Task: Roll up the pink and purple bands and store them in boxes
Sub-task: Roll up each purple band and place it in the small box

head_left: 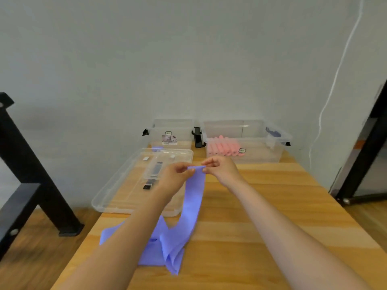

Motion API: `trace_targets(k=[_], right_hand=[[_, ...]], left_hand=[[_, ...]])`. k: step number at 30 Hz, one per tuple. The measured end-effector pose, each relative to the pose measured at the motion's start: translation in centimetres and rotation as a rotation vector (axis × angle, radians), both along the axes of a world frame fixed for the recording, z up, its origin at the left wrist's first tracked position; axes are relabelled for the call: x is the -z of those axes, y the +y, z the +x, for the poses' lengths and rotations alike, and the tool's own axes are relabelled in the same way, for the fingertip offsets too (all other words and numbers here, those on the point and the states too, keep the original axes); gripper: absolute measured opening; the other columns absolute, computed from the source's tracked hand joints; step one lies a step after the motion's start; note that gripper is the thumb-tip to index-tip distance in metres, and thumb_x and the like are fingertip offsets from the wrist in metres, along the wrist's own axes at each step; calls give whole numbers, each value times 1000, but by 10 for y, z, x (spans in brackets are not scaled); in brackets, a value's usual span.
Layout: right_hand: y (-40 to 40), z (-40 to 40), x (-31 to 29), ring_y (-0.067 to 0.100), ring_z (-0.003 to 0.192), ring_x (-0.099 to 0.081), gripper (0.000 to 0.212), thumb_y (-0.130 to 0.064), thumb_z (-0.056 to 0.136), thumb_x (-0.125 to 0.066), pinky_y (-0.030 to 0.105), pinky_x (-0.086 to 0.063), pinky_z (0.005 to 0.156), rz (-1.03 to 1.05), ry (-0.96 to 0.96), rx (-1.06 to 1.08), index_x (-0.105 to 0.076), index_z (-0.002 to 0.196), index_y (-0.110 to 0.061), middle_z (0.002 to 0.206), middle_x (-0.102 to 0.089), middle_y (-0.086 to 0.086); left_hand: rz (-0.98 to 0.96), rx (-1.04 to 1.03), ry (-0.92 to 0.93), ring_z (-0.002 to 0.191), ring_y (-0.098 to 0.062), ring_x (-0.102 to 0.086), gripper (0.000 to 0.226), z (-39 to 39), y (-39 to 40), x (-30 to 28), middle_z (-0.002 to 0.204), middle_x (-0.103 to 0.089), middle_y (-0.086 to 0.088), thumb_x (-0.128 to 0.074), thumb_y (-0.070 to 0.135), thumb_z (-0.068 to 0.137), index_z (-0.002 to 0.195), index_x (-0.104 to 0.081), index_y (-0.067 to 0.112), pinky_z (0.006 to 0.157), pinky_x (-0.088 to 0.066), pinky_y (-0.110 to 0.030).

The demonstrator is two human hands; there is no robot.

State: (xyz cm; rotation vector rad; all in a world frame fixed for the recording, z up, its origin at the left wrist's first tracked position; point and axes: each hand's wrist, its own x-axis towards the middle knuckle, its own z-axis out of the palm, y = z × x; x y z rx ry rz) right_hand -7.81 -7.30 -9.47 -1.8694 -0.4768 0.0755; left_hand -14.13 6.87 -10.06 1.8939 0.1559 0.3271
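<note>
Left hand [178, 174] and right hand [219, 169] each pinch a far corner of the purple band [193, 197] in their fingers; its remainder lies crumpled on the near worktop [272, 206]. Rolled pink bands [223, 147] sit in the far right box [276, 152].

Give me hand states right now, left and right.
Left hand: pinching the far end of the purple band, left corner.
Right hand: pinching the same end, right corner.
</note>
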Motion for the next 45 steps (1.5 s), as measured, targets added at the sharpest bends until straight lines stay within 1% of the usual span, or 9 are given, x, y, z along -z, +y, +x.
trace_targets(k=[5, 9, 12, 15, 19, 23, 27, 34, 45], right_hand=[[-44, 38, -27, 5, 82, -53, 24, 11, 76, -62, 22, -43, 80, 23, -59, 91, -69, 85, -10, 86, -60, 3], [-62, 71, -63, 5, 61, -54, 19, 12, 77, -60, 13, -43, 57, 49, -137, 199, -68, 92, 3, 68, -59, -3], [-74, 82, -90, -6, 55, -55, 17, 9, 76, -63, 6, -40, 56, 77, -255, 258, -68, 78, -7, 65, -59, -7], [-86, 68, -100, -10, 53, -55, 23, 6, 76, -65, 6, -41, 59, 102, -329, 249, -64, 69, -15, 66, -61, -8], [-103, 27, -49, -10, 57, -53, 22, 4, 77, -66, 7, -39, 59, -50, -352, 188, -66, 71, -17, 66, -61, -14], [-127, -25, 58, -7, 77, -59, 15, 4, 76, -65, 4, -36, 71, -339, -272, 124, -72, 80, -9, 82, -69, -5], [-149, -62, 116, 7, 94, -60, 19, -7, 75, -63, 1, -33, 85, -413, -270, 69, -73, 88, -15, 97, -62, -17], [-147, -79, 115, 9, 82, -63, 26, -40, 70, -55, 22, -50, 74, -623, -577, 106, -70, 86, -26, 89, -68, -13], [-135, -70, 110, 15, 84, -53, 9, -23, 72, -56, 30, -43, 76, -468, -239, 173, -58, 64, -18, 78, -58, -2]], left_hand=[[126, 37, -36, 72, -18, -52, 7, 58, -39, -33, 74, -60, -8, -62, 7, 86, 82, -67, 10, 75, -48, -37], [120, 8, -158, 66, -12, -52, 15, 104, -67, -67, 73, -61, -3, -56, -2, 86, 92, -69, 3, 61, -42, -19], [84, -14, -298, 74, -13, -56, 18, 115, -82, -91, 85, -64, -7, -54, -5, 85, 92, -69, 2, 62, -42, -12], [79, 33, -391, 65, 6, -57, 20, 103, -87, -95, 78, -63, 4, -56, -7, 83, 85, -68, 9, 63, -42, -6], [291, 91, -350, 67, 12, -55, 23, 61, -86, -38, 78, -62, 17, -62, -2, 81, 82, -69, 20, 68, -40, -8], [593, 309, -117, 96, -9, -62, 22, 8, -95, 52, 101, -70, 4, -60, 6, 82, 99, -71, 13, 80, -37, -10], [609, 385, -78, 116, -7, -54, 30, -27, -99, 104, 119, -64, 3, -54, 16, 83, 109, -68, 16, 91, -25, 1], [758, 326, -220, 86, -15, -64, 24, -41, -103, 108, 92, -70, 3, -54, 28, 78, 93, -71, 17, 77, -40, -16], [578, 190, -141, 89, -18, -59, 14, -35, -110, 105, 93, -68, -2, -58, 12, 87, 97, -67, 12, 77, -39, -20]])
